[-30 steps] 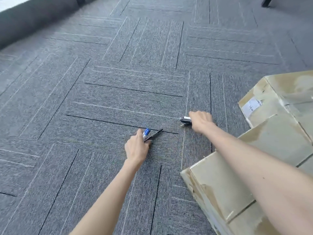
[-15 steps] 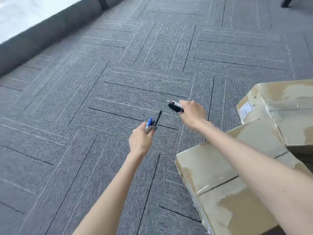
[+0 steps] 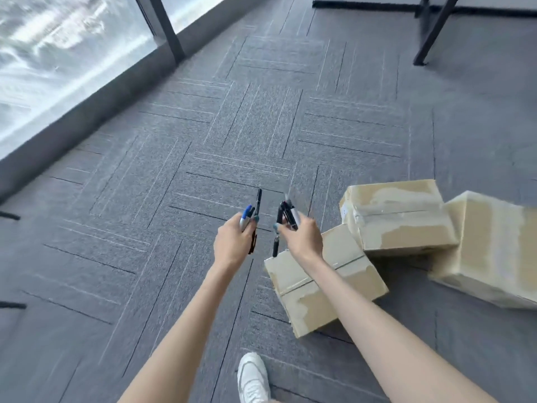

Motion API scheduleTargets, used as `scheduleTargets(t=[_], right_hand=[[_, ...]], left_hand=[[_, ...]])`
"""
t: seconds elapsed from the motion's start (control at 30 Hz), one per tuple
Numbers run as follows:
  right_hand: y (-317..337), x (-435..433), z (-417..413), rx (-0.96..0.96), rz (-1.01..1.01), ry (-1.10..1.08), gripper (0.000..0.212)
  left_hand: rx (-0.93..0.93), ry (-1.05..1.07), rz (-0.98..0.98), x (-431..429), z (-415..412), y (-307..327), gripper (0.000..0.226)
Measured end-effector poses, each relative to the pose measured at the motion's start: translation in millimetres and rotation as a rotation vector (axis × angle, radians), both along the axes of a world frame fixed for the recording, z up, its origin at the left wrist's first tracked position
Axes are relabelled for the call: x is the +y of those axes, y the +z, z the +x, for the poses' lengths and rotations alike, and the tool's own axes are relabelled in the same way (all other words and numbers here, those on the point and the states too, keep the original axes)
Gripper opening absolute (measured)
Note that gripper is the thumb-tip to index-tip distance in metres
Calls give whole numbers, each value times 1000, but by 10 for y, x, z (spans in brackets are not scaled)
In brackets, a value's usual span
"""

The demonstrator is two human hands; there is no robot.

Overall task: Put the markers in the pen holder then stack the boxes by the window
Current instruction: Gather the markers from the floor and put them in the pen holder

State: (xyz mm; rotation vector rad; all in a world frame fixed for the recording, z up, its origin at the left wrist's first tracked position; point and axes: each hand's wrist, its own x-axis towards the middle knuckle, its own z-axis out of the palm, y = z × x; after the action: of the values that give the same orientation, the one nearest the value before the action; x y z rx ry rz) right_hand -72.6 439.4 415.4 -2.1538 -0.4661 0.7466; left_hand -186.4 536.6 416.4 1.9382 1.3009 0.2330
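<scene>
My left hand [image 3: 232,242] grips a blue-capped marker [image 3: 246,217] together with a black marker [image 3: 258,202], both held above the grey carpet. My right hand [image 3: 300,237] grips a bunch of markers [image 3: 286,215], black and grey ones, with one black end hanging below the fingers. Three tan cardboard boxes lie on the floor to the right: a near box [image 3: 325,286] just under my right wrist, a middle box [image 3: 398,216] leaning on it, and a far-right box [image 3: 494,248]. No pen holder shows in this view.
A floor-to-ceiling window [image 3: 58,53] with a dark frame runs along the upper left. Black desk legs [image 3: 433,30] stand at the top right. My white shoe [image 3: 252,379] is at the bottom centre on the carpet.
Both hands have lifted off the carpet with the markers and come closer together. The view has risen and pulled back, so the window, a third box and my shoe now show.
</scene>
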Motion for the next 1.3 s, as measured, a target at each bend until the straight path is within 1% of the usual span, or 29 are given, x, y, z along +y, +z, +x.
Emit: scheduleTargets(t=[0.13,0.27,0.37,0.47,0.63,0.83,0.97,1.03,1.1,1.17,1.23,1.3], right_hand=[[956,115,-174,71,-35,-36,23],[1912,360,-318,141,-17,-106,23],[2561,590,-318,127,-6,-146,23],[3073,825,-221,114,32,-190,24],[3593,1158,138,85,75,-257,10],[3925,1470,755,88,115,-345,15],[4095,1893,1270,112,156,-393,16],[4194,2146,1569,123,177,-407,22],[4298,2384,1891,139,191,-420,24],[4426,2607,2212,139,200,-443,17],[4551,2794,2535,128,228,-476,23],[4697,2954,2875,113,248,-488,24]], left_hand=[[21,-41,-21,249,-117,1102,27],[13,-65,-71,607,-107,2142,37],[2,-117,-87,881,-14,2734,36],[-20,-183,-115,1121,119,3175,28],[-44,-228,-128,1427,418,3637,23],[-80,-310,-164,1874,1000,4013,25],[-129,-398,-203,2304,1616,4270,15],[-138,-422,-243,2560,1953,4387,14],[-148,-414,-278,2823,2271,4499,17],[-136,-443,-306,3073,2608,4630,22],[-126,-465,-323,3303,2943,4774,26],[-137,-476,-340,3500,3286,4905,31]])
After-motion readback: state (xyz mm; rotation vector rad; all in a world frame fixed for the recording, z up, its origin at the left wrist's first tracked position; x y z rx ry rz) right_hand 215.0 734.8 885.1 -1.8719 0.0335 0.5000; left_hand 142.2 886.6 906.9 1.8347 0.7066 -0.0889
